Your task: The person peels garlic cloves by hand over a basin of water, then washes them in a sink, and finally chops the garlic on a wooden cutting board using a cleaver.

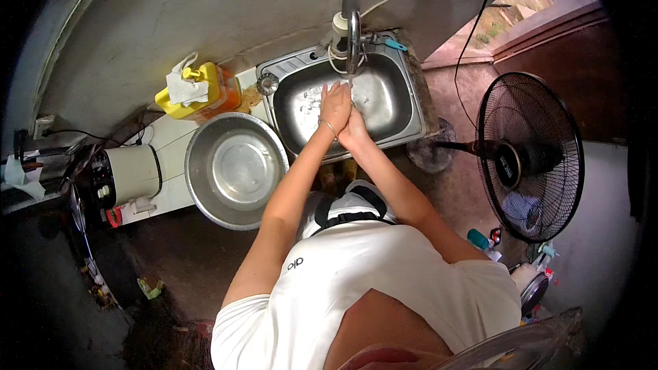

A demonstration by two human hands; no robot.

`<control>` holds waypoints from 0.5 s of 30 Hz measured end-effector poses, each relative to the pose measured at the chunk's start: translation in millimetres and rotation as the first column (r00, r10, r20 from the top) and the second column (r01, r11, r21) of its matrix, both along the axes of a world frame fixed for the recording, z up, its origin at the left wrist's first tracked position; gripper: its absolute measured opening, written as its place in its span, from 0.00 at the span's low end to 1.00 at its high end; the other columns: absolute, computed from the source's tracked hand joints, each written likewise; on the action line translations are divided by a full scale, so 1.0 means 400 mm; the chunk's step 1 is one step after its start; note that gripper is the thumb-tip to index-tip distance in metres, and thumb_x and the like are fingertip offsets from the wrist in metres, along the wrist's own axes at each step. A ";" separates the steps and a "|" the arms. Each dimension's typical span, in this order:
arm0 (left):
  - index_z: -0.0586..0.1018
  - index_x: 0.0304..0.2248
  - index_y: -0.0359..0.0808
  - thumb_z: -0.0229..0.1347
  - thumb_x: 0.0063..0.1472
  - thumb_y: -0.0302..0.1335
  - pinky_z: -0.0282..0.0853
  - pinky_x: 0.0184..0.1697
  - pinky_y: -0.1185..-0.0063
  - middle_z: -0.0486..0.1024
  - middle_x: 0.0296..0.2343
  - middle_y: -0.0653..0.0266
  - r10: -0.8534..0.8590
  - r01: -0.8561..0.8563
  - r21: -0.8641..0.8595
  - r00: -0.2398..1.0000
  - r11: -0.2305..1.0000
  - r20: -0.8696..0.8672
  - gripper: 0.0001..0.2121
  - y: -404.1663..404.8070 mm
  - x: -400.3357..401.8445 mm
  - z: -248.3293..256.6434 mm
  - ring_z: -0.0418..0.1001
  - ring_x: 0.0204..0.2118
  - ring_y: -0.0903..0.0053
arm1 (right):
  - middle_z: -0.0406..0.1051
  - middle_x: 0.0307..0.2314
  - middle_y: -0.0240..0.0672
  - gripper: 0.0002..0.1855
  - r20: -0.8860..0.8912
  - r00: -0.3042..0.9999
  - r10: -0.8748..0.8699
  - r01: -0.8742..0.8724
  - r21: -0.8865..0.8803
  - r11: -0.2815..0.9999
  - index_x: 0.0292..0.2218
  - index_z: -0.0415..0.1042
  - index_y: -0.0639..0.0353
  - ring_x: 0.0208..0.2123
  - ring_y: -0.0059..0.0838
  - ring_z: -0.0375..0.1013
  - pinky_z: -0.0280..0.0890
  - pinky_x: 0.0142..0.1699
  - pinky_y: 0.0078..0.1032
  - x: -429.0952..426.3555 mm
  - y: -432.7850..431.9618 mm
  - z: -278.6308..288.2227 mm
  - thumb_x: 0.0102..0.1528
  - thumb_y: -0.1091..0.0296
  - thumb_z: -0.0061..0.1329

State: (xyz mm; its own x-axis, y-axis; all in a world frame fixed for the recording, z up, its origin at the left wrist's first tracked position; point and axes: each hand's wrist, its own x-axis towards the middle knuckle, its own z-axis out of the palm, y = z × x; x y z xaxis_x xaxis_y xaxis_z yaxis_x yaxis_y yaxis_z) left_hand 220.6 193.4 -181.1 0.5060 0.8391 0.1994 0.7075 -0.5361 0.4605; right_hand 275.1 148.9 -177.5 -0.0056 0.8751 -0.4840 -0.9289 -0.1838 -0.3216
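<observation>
Both my hands meet over the stainless-steel sink (384, 113), below the curved chrome tap (353, 36). My left hand (335, 107), with a thin bangle at its wrist, lies over my right hand (355, 126), palm to palm. Its fingers point towards the tap and hold no object. Much of my right hand is hidden beneath the left, so its fingers are hard to make out. A thin stream of water seems to fall from the spout by my fingertips. Wet, foamy patches show on the sink floor. A metal strainer (267, 84) sits on the left rim.
Left of the sink stands a wide metal basin (239, 162). Behind it is a yellow pump jug (212, 79) with a white cloth (186, 91). A cream appliance (132, 172) lies farther left. A blue-handled tool (396, 44) rests on the back rim. A pedestal fan (532, 164) stands right.
</observation>
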 end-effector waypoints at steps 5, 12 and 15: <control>0.72 0.39 0.34 0.30 0.61 0.30 0.38 0.58 0.70 0.70 0.40 0.60 0.323 -0.228 -0.230 0.710 0.946 0.626 0.18 -0.019 -0.003 0.049 0.64 0.47 0.72 | 0.65 0.36 0.39 0.14 -0.160 0.985 -0.069 0.053 -0.102 0.993 0.37 0.62 0.59 0.40 0.31 0.65 0.63 0.44 0.28 0.032 0.006 -0.041 0.58 0.62 0.28; 0.64 0.47 0.29 0.32 0.62 0.36 0.53 0.52 0.75 0.65 0.45 0.56 0.825 0.253 -0.786 -0.197 0.564 0.529 0.21 -0.041 0.001 0.014 0.62 0.46 0.68 | 0.60 0.19 0.31 0.13 -0.416 0.909 0.011 -0.011 0.002 1.000 0.29 0.61 0.58 0.13 0.15 0.52 0.47 0.15 0.09 0.065 0.047 -0.041 0.57 0.57 0.36; 0.64 0.46 0.28 0.31 0.62 0.34 0.55 0.51 0.73 0.65 0.44 0.56 0.897 0.579 -0.692 -0.197 0.432 0.395 0.20 -0.052 -0.007 -0.022 0.63 0.46 0.68 | 0.55 0.08 0.25 0.23 0.140 0.948 0.287 -0.302 0.103 0.948 0.20 0.64 0.57 0.10 0.16 0.52 0.49 0.16 0.12 0.083 0.066 -0.013 0.56 0.48 0.35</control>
